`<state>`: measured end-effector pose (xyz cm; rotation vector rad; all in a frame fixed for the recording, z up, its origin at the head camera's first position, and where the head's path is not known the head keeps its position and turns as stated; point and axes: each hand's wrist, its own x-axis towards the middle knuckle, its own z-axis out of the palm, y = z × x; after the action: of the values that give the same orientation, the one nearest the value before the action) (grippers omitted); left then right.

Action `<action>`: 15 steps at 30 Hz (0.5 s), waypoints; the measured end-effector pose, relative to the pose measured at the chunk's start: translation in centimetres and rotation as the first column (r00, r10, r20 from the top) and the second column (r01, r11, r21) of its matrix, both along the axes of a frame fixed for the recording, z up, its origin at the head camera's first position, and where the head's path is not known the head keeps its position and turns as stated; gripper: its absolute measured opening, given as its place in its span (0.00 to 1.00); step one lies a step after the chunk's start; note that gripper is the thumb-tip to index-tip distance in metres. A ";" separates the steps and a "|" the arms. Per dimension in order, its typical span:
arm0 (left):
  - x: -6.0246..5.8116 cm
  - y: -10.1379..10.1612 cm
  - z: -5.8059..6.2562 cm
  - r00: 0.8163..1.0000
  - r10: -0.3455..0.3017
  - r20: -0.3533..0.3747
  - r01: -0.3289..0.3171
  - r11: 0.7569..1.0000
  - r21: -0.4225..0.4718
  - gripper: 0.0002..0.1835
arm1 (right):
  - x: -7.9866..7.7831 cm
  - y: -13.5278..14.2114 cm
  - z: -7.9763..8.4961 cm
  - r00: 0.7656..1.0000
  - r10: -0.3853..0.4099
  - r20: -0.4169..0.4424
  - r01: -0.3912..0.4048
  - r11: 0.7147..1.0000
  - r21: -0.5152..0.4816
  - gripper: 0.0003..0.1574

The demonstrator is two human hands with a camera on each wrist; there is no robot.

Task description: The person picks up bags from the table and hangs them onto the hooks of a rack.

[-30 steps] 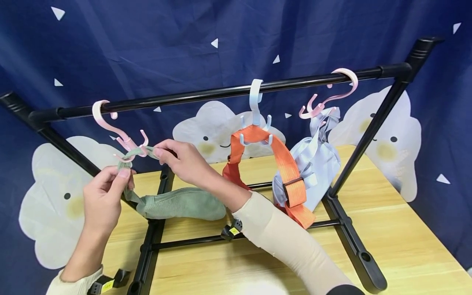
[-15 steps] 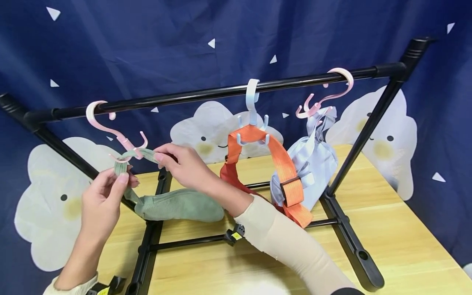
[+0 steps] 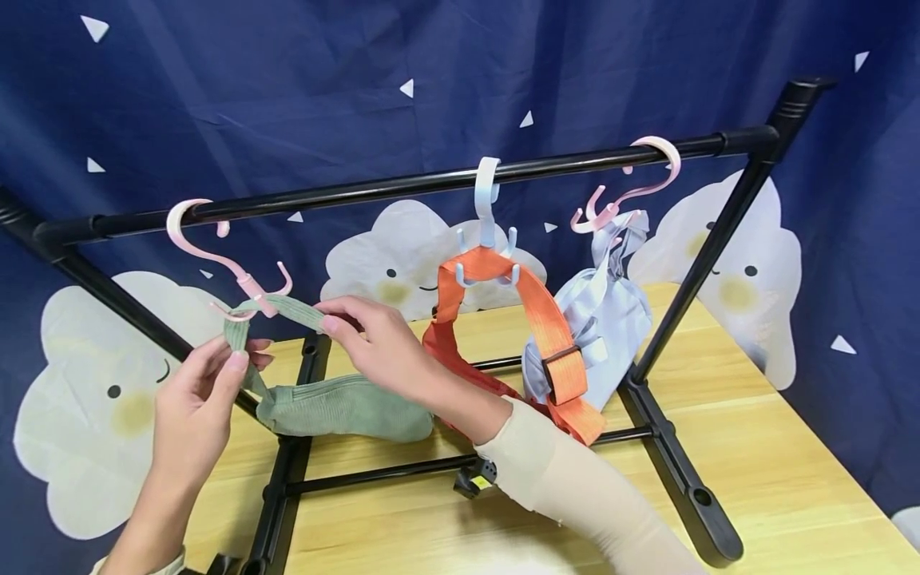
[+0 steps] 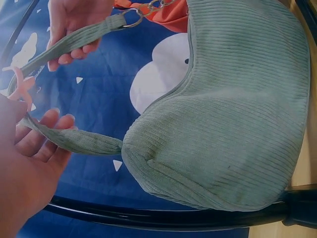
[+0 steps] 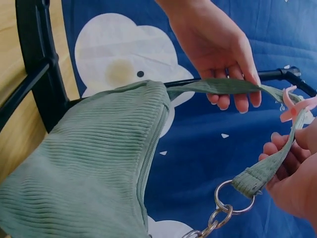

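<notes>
A green corduroy shoulder bag [image 3: 345, 407] with a zip hangs by its strap [image 3: 298, 311] from a pink hook [image 3: 251, 287] at the left of the rail. My left hand [image 3: 194, 407] pinches the strap just below the hook's left prong. On the other side, my right hand [image 3: 381, 339] pinches the strap between thumb and fingers. The strap passes over the prongs between both hands. In the right wrist view, a metal ring [image 5: 235, 197] and chain join the strap end to the bag [image 5: 94, 163].
A black rack [image 3: 402, 188] stands on the wooden table [image 3: 776, 471]. An orange bag strap [image 3: 553, 319] hangs from a blue hook [image 3: 485, 200] mid-rail. Farther right, a pale blue bag [image 3: 604, 311] hangs from another pink hook [image 3: 654, 188]. A blue curtain [image 3: 323, 96] is behind.
My right hand has drawn a little to the right with the strap, exposing more of it beside the hook. My left hand keeps its pinch. The view has shifted slightly.
</notes>
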<state>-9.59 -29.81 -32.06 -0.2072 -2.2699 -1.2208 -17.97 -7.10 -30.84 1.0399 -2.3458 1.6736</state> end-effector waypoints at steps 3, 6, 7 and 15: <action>0.1 0.0 -0.1 1.000 0.005 0.001 -0.005 1.000 -0.015 0.19 | 0.5 0.6 -0.3 1.000 -0.016 -0.013 0.016 1.000 0.002 0.20; 0.2 -0.2 -0.2 1.000 0.007 0.006 -0.007 1.000 -0.019 0.20 | 1.0 1.2 -0.9 0.999 -0.015 -0.031 0.016 1.000 0.021 0.23; 0.2 -0.2 -0.3 1.000 0.006 0.007 -0.006 1.000 -0.019 0.20 | 1.2 1.4 -1.1 0.999 -0.015 -0.037 0.016 0.999 0.030 0.23; 0.2 -0.4 -0.8 1.000 0.000 0.020 0.001 1.000 -0.017 0.20 | 3.2 2.8 -3.1 0.996 -0.035 -0.082 0.038 0.999 0.036 0.29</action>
<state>-9.40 -30.24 -32.84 -0.2023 -2.2981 -1.2099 -14.73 -4.27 -33.98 1.0444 -2.3393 1.5506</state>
